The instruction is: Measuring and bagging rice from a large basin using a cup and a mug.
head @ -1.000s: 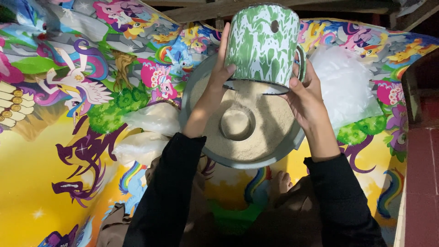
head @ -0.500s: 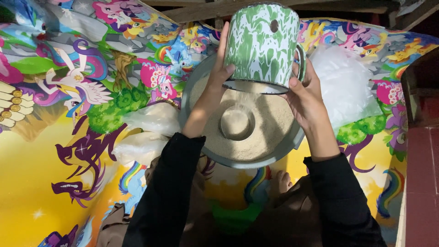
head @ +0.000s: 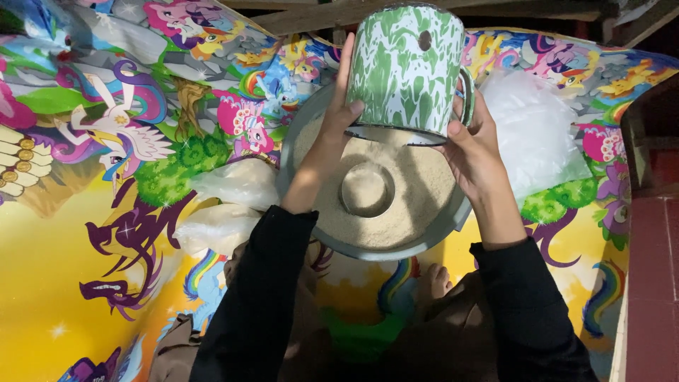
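Both hands, left hand (head: 332, 134) and right hand (head: 474, 152), are clasped around an upturned green-marbled mug (head: 409, 71) over a grain-filled basin (head: 431, 237); emptying appears nearly finished.

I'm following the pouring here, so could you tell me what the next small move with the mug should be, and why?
Probably tip the green-and-white mug a little further. Both hands, left hand and right hand, hold it upside down and tilted over the round metal pan, which is already covered with pale grain. Whether any grain remains inside cannot be seen.
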